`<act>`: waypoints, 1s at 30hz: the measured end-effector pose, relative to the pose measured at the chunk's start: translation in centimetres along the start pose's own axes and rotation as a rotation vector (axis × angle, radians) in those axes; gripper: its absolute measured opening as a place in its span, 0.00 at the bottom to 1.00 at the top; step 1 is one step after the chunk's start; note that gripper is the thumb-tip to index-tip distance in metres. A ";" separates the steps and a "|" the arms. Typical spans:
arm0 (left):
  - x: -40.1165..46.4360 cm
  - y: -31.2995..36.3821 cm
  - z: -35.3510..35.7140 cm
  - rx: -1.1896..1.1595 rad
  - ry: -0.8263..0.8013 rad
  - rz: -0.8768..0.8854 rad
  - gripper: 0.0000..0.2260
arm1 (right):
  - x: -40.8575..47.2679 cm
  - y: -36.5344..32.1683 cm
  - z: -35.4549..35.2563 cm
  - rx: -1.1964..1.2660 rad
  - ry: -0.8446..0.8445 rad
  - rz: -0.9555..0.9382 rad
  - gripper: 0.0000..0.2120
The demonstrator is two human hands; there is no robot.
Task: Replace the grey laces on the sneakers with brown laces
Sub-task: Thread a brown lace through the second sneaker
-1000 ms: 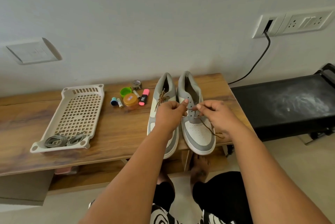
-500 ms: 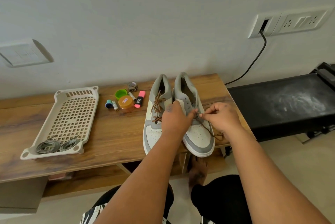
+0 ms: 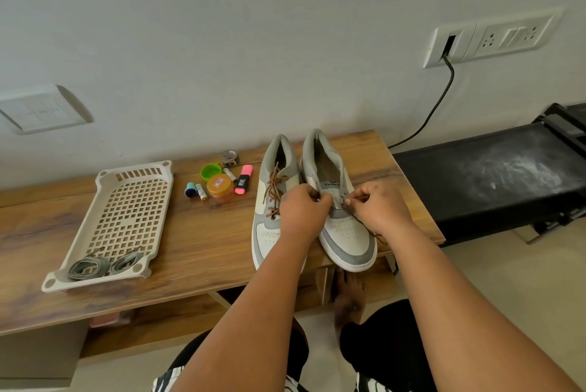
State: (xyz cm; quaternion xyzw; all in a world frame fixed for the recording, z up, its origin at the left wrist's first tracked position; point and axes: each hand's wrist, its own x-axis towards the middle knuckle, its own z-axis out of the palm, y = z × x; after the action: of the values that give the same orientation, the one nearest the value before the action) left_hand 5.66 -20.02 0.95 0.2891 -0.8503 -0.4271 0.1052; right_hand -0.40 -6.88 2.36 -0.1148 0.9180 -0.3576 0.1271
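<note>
Brown lace (image 3: 361,219) pinched by right hand (image 3: 382,209), left hand (image 3: 302,210) opposite

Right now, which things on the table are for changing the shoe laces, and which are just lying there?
For the job:
- left sneaker, already laced brown
- right sneaker
- brown lace, pinched by the right hand
- left hand, holding the right sneaker
- grey laces in the tray

Just lying about:
- pink highlighter
- orange jar
- green cap
- batteries
</note>
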 end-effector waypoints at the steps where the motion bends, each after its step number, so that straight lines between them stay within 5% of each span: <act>1: -0.1 -0.2 -0.1 -0.047 0.003 -0.022 0.09 | 0.0 -0.1 0.2 0.004 0.006 -0.018 0.02; 7: -0.6 -0.4 -0.2 -0.100 -0.004 -0.024 0.06 | -0.3 -1.0 1.1 -0.119 -0.076 -0.202 0.04; 23: -0.9 -1.3 0.0 -0.216 0.000 -0.066 0.09 | -0.2 -1.3 1.0 -0.133 -0.115 -0.202 0.07; 30: -2.2 -1.8 0.7 -0.224 0.000 -0.091 0.00 | 0.3 -0.9 0.6 -0.068 -0.221 -0.201 0.07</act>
State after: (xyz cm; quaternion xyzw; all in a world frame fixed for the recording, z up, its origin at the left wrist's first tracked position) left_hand 7.88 -19.09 -0.72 0.3136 -0.7832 -0.5240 0.1173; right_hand -0.42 -8.01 2.45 -0.2490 0.8939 -0.3223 0.1872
